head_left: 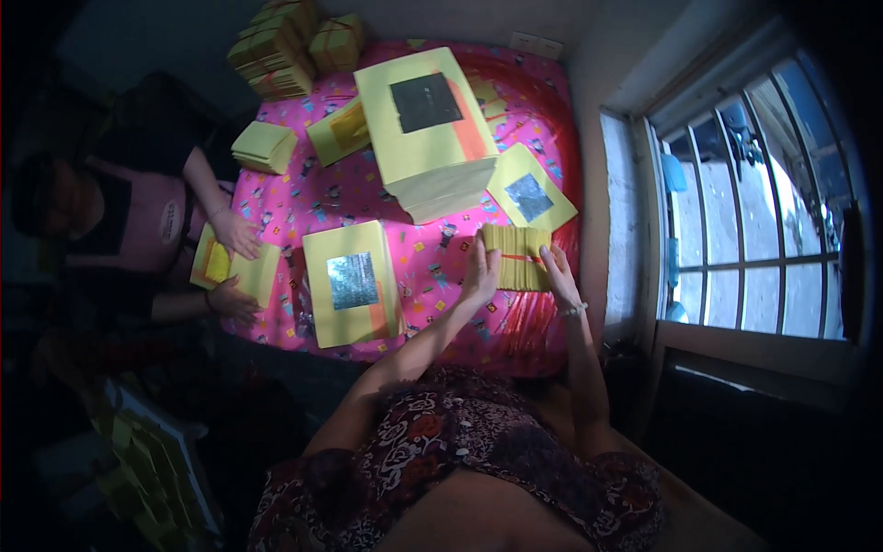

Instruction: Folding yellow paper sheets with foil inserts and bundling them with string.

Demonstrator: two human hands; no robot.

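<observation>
Between my two hands is a thick bundle of folded yellow paper (515,274), its many edges side by side and a red strip running across its top. My left hand (481,271) grips the bundle's left end. On the right end, the fingers of my right hand (558,273) press against it; a light beaded bracelet circles that wrist. Just beyond the bundle lies a yellow sheet with a silver square (510,175). Shiny red strands (533,336) spread on the table below it.
A tall stack of yellow paper (391,152) rises mid-table; a lower stack (317,267) lies to its left. Tied bundles (276,46) are piled at the far left. Across the pink patterned tablecloth (428,267), another person's hands (237,235) rest on yellow paper. A barred window (745,212) stands right.
</observation>
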